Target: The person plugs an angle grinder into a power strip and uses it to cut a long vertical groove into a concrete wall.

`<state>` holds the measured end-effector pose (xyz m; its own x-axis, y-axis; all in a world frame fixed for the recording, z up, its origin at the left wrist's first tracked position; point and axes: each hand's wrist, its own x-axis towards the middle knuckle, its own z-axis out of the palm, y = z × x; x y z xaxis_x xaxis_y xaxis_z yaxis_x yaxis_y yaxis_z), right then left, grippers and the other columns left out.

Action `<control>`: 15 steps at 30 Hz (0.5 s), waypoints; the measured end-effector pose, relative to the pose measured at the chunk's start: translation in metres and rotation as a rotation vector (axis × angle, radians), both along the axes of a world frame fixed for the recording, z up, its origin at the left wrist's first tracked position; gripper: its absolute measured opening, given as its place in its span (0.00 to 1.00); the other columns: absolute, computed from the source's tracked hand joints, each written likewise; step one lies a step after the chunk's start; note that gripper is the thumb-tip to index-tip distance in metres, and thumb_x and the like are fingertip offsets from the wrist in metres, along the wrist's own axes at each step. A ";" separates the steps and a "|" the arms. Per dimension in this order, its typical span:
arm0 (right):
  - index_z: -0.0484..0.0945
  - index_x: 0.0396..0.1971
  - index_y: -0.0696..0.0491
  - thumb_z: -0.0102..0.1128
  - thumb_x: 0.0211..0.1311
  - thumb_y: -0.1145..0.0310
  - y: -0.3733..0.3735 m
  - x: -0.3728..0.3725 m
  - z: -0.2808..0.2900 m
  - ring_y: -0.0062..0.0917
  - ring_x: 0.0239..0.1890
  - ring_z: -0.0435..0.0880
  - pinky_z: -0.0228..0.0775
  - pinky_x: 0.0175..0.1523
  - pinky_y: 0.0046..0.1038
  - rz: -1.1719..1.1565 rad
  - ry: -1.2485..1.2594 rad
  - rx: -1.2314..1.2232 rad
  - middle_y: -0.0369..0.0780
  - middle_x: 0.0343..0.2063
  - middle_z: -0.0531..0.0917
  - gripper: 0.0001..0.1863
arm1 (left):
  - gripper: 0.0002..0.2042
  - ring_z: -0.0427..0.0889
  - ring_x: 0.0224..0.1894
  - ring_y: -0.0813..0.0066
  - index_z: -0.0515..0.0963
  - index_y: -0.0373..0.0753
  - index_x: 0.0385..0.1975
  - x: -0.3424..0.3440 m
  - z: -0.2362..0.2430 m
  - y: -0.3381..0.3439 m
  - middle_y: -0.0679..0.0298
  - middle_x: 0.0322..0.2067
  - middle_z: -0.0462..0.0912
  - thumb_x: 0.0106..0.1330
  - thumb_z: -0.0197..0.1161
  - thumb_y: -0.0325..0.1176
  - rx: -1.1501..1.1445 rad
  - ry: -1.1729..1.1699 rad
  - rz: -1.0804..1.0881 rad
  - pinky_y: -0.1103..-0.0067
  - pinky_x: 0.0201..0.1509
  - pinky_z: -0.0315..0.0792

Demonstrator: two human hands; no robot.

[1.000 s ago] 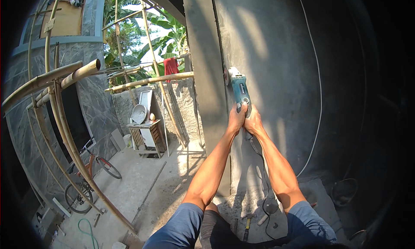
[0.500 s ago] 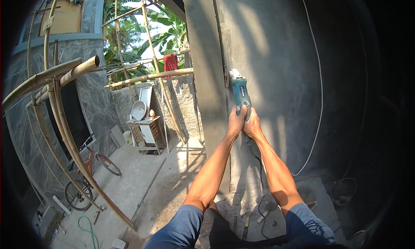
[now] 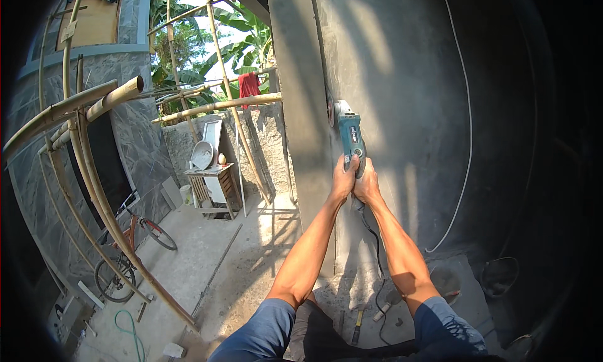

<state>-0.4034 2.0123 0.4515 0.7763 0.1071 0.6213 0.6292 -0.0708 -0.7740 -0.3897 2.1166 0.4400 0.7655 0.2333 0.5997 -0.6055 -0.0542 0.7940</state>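
A teal angle grinder [image 3: 350, 132] is held in front of a grey plastered wall [image 3: 414, 98], its rear body gripped from one side by the left hand [image 3: 343, 178] and from the other by the right hand [image 3: 367, 181], with the fingers of both wrapped around it. The grinding disc [image 3: 331, 112] is positioned at the vertical joint beside the grey pillar [image 3: 298, 117], though whether contact is made cannot be told. A black power cord [image 3: 370, 227] is trailed from the grinder's tail toward the concrete floor [image 3: 188, 255], near a yellow-and-black tool handle [image 3: 357, 329].
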 end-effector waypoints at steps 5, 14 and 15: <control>0.66 0.47 0.59 0.67 0.61 0.60 0.002 -0.002 -0.002 0.36 0.19 0.84 0.74 0.20 0.36 0.010 0.019 0.000 0.49 0.26 0.84 0.25 | 0.22 0.77 0.45 0.78 0.75 0.35 0.54 0.001 -0.005 0.001 0.65 0.43 0.81 0.74 0.60 0.50 -0.008 -0.037 0.043 0.78 0.53 0.71; 0.68 0.46 0.59 0.64 0.64 0.60 0.000 0.000 -0.013 0.35 0.20 0.84 0.74 0.20 0.37 0.013 0.021 0.007 0.49 0.27 0.83 0.22 | 0.23 0.76 0.47 0.79 0.75 0.36 0.54 -0.001 -0.016 -0.001 0.66 0.43 0.81 0.74 0.60 0.51 0.000 -0.033 0.005 0.79 0.55 0.70; 0.68 0.46 0.59 0.64 0.64 0.60 0.001 -0.002 -0.013 0.35 0.19 0.84 0.74 0.20 0.37 0.017 0.033 0.005 0.49 0.27 0.83 0.21 | 0.23 0.76 0.47 0.79 0.75 0.36 0.54 -0.001 -0.017 -0.001 0.66 0.43 0.80 0.74 0.60 0.51 0.002 -0.035 0.017 0.79 0.55 0.70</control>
<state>-0.4050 2.0128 0.4389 0.7946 0.1174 0.5957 0.6042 -0.0562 -0.7948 -0.3903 2.1161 0.4228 0.7402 0.2448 0.6262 -0.6317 -0.0658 0.7724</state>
